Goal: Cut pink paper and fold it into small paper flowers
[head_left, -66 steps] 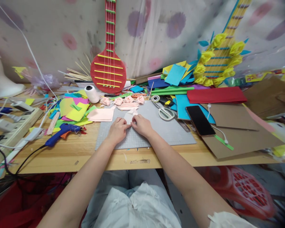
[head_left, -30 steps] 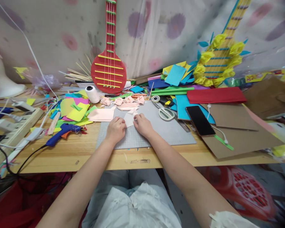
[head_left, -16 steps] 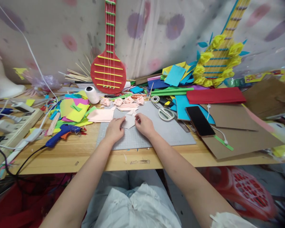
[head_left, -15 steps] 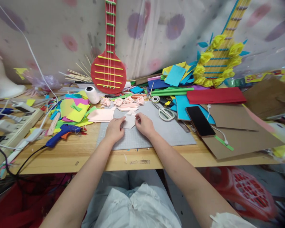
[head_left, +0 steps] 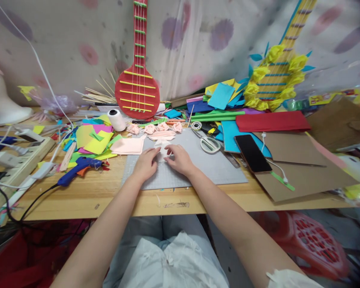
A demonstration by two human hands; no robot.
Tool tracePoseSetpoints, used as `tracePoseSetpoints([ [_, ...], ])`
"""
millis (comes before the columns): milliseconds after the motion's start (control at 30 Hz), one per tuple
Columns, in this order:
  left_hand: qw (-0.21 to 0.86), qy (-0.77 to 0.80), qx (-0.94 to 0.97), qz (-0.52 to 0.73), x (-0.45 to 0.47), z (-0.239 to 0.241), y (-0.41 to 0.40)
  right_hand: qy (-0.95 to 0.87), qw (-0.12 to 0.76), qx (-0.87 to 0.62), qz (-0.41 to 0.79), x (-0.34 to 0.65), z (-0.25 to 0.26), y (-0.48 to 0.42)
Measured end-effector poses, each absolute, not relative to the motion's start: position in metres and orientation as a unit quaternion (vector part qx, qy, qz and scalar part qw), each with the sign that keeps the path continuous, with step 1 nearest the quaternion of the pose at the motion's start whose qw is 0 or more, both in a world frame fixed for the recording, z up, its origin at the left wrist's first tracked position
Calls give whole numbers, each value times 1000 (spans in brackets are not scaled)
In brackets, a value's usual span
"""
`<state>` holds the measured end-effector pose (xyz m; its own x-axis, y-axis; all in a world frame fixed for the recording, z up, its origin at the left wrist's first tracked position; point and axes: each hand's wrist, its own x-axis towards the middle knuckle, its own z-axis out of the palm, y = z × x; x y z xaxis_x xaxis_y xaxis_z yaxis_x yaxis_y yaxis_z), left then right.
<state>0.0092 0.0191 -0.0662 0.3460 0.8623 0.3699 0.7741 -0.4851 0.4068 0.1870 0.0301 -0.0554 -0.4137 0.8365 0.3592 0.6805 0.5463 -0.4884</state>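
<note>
A small pale pink piece of paper [head_left: 163,156] is between my two hands, over the grey cutting mat [head_left: 210,172]. My left hand [head_left: 146,163] has its thumb and fingers closed at the paper's left edge. On the other side, my right hand [head_left: 179,159] pinches the paper's right edge with fingers curled. Just beyond lie pale pink paper strips [head_left: 162,135] and a row of pink paper flowers [head_left: 163,126]. A stack of pale pink paper [head_left: 127,146] rests left of my left hand. Scissors [head_left: 209,144] lie to the right on the mat.
A blue glue gun [head_left: 81,167] with its cable lies at left beside a power strip [head_left: 27,168]. A white thread spool [head_left: 117,120] stands behind. The red paper instrument [head_left: 137,94] leans at the back. A phone [head_left: 252,153] rests on brown cardboard [head_left: 306,176] at right.
My right hand has moved slightly left and its fingers have closed in over the paper. Less of the paper shows now. My left hand has shifted only a little.
</note>
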Motion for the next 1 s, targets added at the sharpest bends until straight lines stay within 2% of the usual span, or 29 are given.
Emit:
tracePoseSetpoints([
  [100, 92, 504, 817, 266, 9, -70, 22, -855, 261, -435, 110, 179, -54, 26],
  [233, 104, 505, 809, 280, 10, -68, 21, -843, 227, -480, 84, 171, -56, 26],
  [400, 94, 510, 802, 296, 11, -64, 18, -843, 248, -469, 88, 173, -56, 27],
  [667, 86, 535, 778, 317, 9, -66, 21, -828, 267, -469, 154, 180, -53, 24],
  [900, 130, 517, 780, 328, 9, -63, 19, -735, 343, -500, 303, 186, -68, 39],
  [1000, 157, 492, 787, 338, 8, -61, 17, -733, 353, -490, 313, 185, -71, 42],
])
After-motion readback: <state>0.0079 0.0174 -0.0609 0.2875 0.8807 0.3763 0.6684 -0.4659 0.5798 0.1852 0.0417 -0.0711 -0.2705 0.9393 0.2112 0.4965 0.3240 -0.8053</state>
